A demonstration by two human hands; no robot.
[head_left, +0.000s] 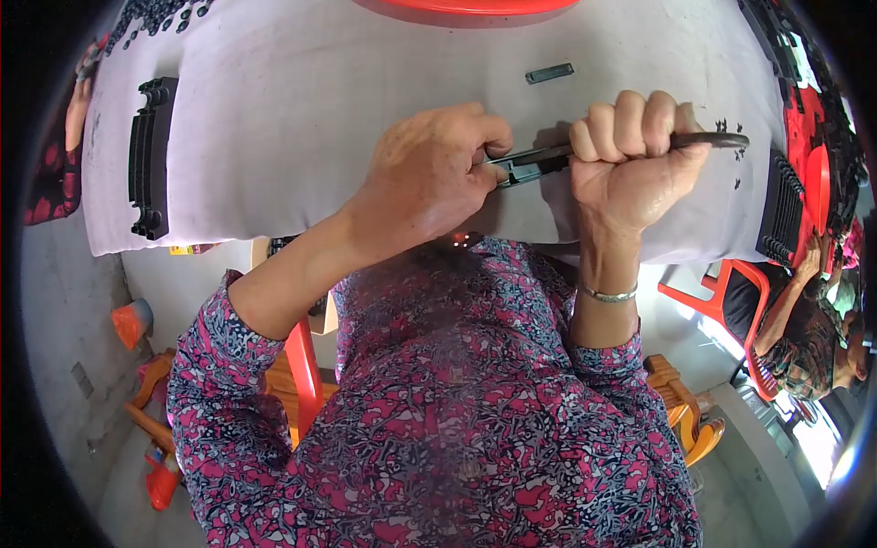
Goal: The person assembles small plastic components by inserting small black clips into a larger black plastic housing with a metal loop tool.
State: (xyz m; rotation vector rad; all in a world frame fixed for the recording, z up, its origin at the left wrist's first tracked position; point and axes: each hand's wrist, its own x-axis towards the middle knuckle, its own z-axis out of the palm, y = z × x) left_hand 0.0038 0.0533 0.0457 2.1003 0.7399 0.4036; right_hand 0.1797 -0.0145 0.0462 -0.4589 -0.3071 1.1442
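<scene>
My right hand (pixel 632 160) is closed round a dark-handled hand tool (pixel 711 141). Pliers or scissors, I cannot tell which. Its handle sticks out to the right of my fist, and its narrow front end points left. With thumb and fingers pinched, my left hand (pixel 434 169) holds a small dark rectangular plastic piece (pixel 521 171) against that end of the tool. Part of the piece is hidden by my fingertips. A similar small dark plastic piece (pixel 549 73) lies on the cloth beyond my hands.
A pale cloth covers the table (pixel 274 100). A black ribbed plastic part (pixel 151 158) lies at left, black parts (pixel 779 208) at right, near tiny dark scraps (pixel 738 155). At the far edge are a red basin (pixel 475 7) and small dark pieces (pixel 155 16). Other people sit at both sides.
</scene>
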